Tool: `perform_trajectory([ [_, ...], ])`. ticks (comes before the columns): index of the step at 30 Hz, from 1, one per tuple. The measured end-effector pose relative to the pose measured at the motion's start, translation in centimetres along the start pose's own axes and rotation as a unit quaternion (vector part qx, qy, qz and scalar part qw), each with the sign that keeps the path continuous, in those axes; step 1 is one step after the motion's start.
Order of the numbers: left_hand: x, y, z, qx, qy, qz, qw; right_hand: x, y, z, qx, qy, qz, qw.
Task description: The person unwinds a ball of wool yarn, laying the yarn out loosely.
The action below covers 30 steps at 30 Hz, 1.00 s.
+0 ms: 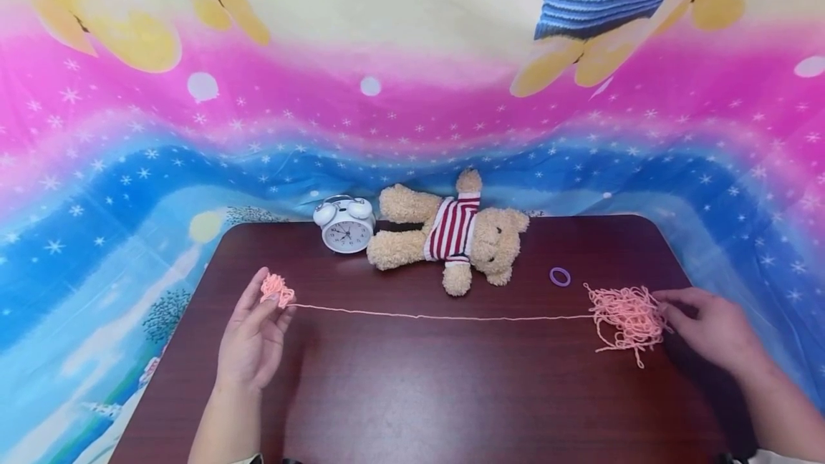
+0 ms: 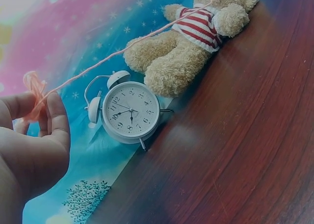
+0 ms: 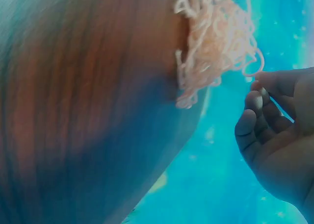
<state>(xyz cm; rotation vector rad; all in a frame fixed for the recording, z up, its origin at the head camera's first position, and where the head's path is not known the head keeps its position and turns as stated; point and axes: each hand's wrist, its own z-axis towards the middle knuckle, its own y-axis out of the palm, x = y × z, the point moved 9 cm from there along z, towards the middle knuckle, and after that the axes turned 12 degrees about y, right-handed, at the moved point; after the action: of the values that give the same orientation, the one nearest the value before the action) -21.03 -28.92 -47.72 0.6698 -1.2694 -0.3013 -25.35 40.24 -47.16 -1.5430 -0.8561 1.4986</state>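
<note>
At the left of the head view my left hand point(image 1: 250, 346) holds a small wound bundle of peach yarn point(image 1: 277, 291) between thumb and fingers. From it a single strand point(image 1: 419, 317) runs almost straight across the table to a loose, tangled pile of the same yarn point(image 1: 628, 317) at the right. My right hand point(image 1: 718, 328) reaches in from the right and pinches a loop at the pile's outer edge. The right wrist view has this loop point(image 3: 255, 73) meeting the fingertips, beside the tangled yarn point(image 3: 221, 37). The left wrist view shows the strand point(image 2: 117, 53) leaving the left fingers.
A teddy bear point(image 1: 454, 231) in a red-and-white striped shirt lies along the back of the dark wooden table point(image 1: 419, 392). Left of it stands a white twin-bell alarm clock point(image 1: 346, 226). A purple ring point(image 1: 560, 277) lies near the yarn pile. Printed cloth point(image 1: 412, 113) hangs behind.
</note>
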Motion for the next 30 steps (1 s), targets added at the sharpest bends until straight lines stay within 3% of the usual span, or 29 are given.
perform_trajectory([
  [13, -0.5, 0.7, 0.0, 0.003, 0.016, 0.008, 0.9998, -5.7, -1.0, -0.6, 0.052, -0.052, 0.014, 0.9972],
  [24, -1.5, 1.9, -0.1, -0.001, 0.0, 0.023, 0.9997, -10.8, 1.8, -0.2, 0.044, -0.086, 0.058, 0.9936],
  [30, -2.2, 2.8, -0.2, -0.023, -0.012, 0.036, 0.999, -14.3, 3.9, 0.1, 0.053, -0.117, 0.073, 0.989],
])
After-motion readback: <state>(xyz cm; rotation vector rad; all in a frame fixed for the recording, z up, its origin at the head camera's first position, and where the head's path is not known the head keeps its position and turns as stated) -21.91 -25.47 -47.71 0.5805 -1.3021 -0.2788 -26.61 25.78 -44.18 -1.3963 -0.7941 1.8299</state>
